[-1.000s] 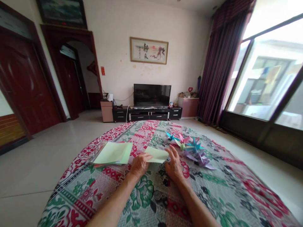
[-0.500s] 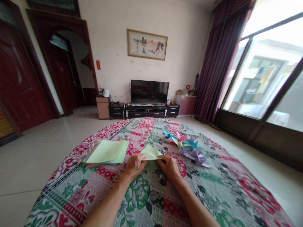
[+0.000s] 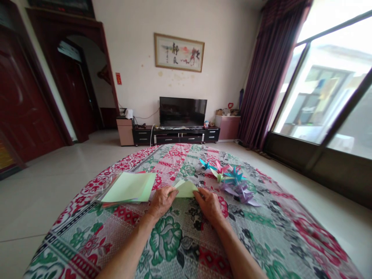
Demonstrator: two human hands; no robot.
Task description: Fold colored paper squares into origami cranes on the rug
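A light green sheet of origami paper (image 3: pixel 186 189), folded to a rough triangle, lies at the middle of the table. My left hand (image 3: pixel 163 199) pinches its left corner between thumb and fingers. On the opposite side, my right hand (image 3: pixel 207 202) grips the right corner the same way. Left of my left hand rests a stack of square paper (image 3: pixel 128 187), pale green on top with other colours showing at the edges. To the right sit several folded paper cranes in blue, pink, green and purple, among them a purple one (image 3: pixel 246 195) near my right hand.
A patterned cloth (image 3: pixel 165 238) covers the round table. Beyond it, a television (image 3: pixel 183 112) stands on a low black cabinet (image 3: pixel 178 138). Large windows and a dark purple curtain (image 3: pixel 261 77) are at the right; dark red doors are at the left.
The far edge of the green paper has shifted, showing a steeper triangular flap with its peak further right. Both hands keep hold of its corners. The view has turned slightly.
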